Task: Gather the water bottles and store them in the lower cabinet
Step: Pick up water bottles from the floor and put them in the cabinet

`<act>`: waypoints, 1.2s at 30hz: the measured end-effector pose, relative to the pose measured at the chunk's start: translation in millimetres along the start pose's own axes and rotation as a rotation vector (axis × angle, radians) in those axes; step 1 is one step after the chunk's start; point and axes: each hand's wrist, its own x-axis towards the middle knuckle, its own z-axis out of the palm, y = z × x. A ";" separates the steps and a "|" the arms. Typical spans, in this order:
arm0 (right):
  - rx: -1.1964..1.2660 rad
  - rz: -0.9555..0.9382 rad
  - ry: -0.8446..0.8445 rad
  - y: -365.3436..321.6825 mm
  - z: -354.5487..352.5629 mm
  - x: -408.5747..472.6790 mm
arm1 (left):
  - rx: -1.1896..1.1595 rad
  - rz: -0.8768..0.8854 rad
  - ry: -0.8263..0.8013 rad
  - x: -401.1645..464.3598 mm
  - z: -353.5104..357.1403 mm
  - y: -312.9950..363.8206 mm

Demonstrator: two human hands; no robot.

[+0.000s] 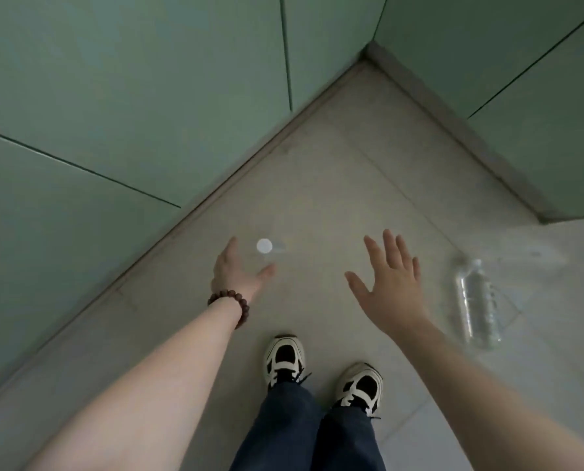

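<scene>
A clear water bottle stands upright on the floor, seen from above as a white cap with a faint transparent body. My left hand is open just left of it, thumb reaching under the cap, not touching. A second clear water bottle lies on its side on the floor at the right. My right hand hovers open with fingers spread, left of that lying bottle and apart from it.
Closed green cabinet doors run along the left, and more green doors along the right, meeting in a corner ahead. A grey plinth borders the tiled floor. My two shoes stand below the hands.
</scene>
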 end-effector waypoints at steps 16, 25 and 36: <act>0.091 0.046 0.024 70.7 94.3 74.8 | 0.061 0.267 -0.074 100.1 79.7 -6.0; 0.237 0.320 0.163 158.0 87.6 43.5 | 0.166 0.486 -0.167 31.5 131.7 83.8; 0.301 0.642 0.232 313.7 130.5 67.0 | 0.199 0.650 -0.340 -4.1 212.9 142.2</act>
